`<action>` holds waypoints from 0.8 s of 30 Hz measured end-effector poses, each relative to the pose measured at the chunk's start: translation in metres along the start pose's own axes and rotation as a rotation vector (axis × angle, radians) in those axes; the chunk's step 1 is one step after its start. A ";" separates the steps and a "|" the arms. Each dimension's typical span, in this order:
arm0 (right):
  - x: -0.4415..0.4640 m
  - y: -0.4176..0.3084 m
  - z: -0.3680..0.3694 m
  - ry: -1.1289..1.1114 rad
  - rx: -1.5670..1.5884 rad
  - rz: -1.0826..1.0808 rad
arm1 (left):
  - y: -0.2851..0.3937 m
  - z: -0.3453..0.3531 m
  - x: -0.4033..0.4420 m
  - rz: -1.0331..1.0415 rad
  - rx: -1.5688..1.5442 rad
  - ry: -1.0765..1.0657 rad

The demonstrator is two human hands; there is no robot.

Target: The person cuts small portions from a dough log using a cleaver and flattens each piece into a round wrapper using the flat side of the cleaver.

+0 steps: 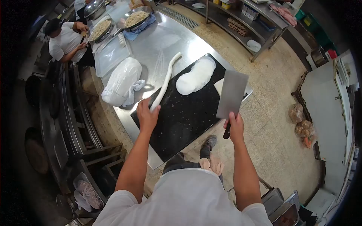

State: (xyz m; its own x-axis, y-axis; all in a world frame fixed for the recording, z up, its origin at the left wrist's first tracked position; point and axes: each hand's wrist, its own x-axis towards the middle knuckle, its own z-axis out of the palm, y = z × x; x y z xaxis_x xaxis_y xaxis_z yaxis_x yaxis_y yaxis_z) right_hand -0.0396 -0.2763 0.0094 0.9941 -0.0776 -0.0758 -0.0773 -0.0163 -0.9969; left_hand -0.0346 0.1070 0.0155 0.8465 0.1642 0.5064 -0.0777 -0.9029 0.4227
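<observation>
A long white dough rope (166, 81) runs from the steel table onto a speckled black board (181, 120). My left hand (148, 116) has its fingers round the rope's near end. My right hand (234, 128) grips the black handle of a broad cleaver (232, 94), its blade pointing up and away over the board's right edge. Flat white rounds of dough (196, 76) lie overlapped in a stack on the far part of the board. Left of the rope sits a large dough mass wrapped in clear plastic (123, 81).
Beyond the wrapped dough are a clear tray (109, 58) and two metal bowls of filling (137, 19) (100, 31). A co-worker (68, 41) stands at the far left. Shelves (241, 22) line the back; bagged goods (303, 128) lie at right.
</observation>
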 end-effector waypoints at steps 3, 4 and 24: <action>0.006 0.011 0.015 0.182 0.199 0.623 | -0.037 -0.019 -0.035 -0.252 0.043 -0.145; -0.003 0.004 0.021 0.185 0.226 0.597 | -0.040 -0.021 -0.033 -0.232 -0.035 -0.182; -0.136 -0.080 0.226 -0.595 -1.218 -0.047 | -0.089 -0.067 -0.054 -0.025 -0.297 -0.280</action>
State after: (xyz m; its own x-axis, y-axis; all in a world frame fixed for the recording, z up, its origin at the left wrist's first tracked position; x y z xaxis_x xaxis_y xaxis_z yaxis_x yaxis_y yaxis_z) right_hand -0.1512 -0.0388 0.0943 0.8555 0.3814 -0.3502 0.2477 -0.8954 -0.3699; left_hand -0.1083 0.2054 0.0011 0.9576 0.0331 0.2862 -0.1692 -0.7393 0.6517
